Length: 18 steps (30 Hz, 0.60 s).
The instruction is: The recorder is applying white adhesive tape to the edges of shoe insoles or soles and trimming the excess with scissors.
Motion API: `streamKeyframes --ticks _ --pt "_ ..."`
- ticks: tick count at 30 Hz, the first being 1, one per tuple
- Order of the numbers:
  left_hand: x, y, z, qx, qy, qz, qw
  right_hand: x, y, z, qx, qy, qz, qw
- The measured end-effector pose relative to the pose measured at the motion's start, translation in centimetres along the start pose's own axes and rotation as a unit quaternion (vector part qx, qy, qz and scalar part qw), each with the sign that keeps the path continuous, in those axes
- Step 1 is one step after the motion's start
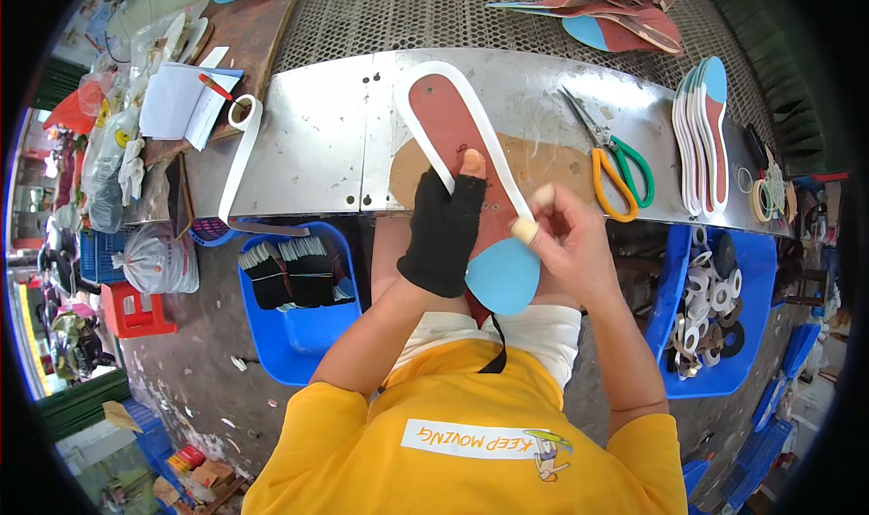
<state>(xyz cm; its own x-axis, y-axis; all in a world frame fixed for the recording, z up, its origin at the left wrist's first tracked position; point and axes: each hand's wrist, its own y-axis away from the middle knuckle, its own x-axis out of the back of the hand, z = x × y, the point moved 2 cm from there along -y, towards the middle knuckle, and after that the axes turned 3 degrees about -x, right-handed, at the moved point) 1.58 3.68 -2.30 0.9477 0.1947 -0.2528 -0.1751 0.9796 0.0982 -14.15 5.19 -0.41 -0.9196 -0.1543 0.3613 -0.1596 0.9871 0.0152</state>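
My left hand (444,230), in a black fingerless glove, is closed around a shoe insole (445,108), its thumb on the upper face. The insole is reddish brown with a light blue toe part (503,278) that points toward me. A white strip (496,157) runs along its edge round the heel end. At the right edge, my right hand (570,239) pinches near the strip's end, with pale coverings on thumb and fingertip. Beneath the insole, a tan board (552,166) lies on the metal table (312,135).
Scissors (617,171) with orange and green handles lie to the right, beside a stack of white-edged insoles (699,144). More insoles (625,26) pile up on the far mesh. A white tape roll (243,112) trails over the left edge. Blue bins (299,334) flank my legs.
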Motion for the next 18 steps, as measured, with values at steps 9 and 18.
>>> streamKeyframes --ticks 9,18 --pt "-0.2 1.4 0.4 -0.006 -0.108 -0.128 0.986 0.2 -0.9 -0.4 0.196 0.094 0.065 0.974" --pt "-0.2 1.6 -1.1 0.016 -0.205 -0.218 0.954 0.8 -5.5 -4.5 0.153 0.014 0.137 0.979"
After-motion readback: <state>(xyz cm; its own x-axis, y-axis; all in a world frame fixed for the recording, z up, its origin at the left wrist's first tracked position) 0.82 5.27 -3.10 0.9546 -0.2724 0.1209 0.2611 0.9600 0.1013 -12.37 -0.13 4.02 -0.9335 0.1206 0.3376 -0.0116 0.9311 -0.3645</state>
